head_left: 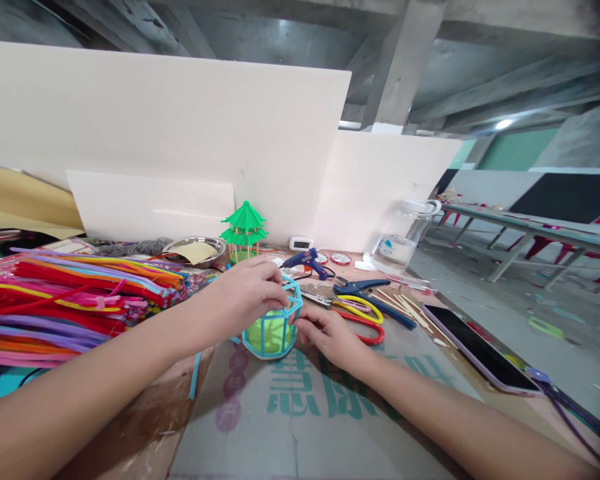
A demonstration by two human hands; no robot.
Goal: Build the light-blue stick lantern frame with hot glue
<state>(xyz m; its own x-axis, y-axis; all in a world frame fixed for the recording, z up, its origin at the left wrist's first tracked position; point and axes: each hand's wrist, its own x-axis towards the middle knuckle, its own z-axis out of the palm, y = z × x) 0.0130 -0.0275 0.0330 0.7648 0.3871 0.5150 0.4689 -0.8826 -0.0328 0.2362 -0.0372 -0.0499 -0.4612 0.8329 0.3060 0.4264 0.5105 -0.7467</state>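
Observation:
A light-blue frame of thin sticks (pixel 263 335), shaped like a lantern with a yellow-green piece (pixel 274 331) inside, is tilted above the grey printed board (pixel 240 440). My left hand (pixel 253 287) reaches over its top from the left, thumb and fingers pinched at the upper frame; whatever is between the fingertips is hidden. At the frame's right side, my right hand (pixel 325 333) has curled fingers gripping the edge. A blue glue gun (pixel 307 262) lies just behind the frame. Yellow-handled scissors (pixel 363 308) and a red handle (pixel 370 330) lie right of it.
Bundles of coloured pipe cleaners (pixel 80 300) cover the left. Behind stand a green pagoda model (pixel 245 233), a metal bowl (pixel 219 250) and a small clock (pixel 301 244). To the right are blue pliers (pixel 363 287), wooden sticks (pixel 405 307), a phone (pixel 480 347) and a water jug (pixel 397 237).

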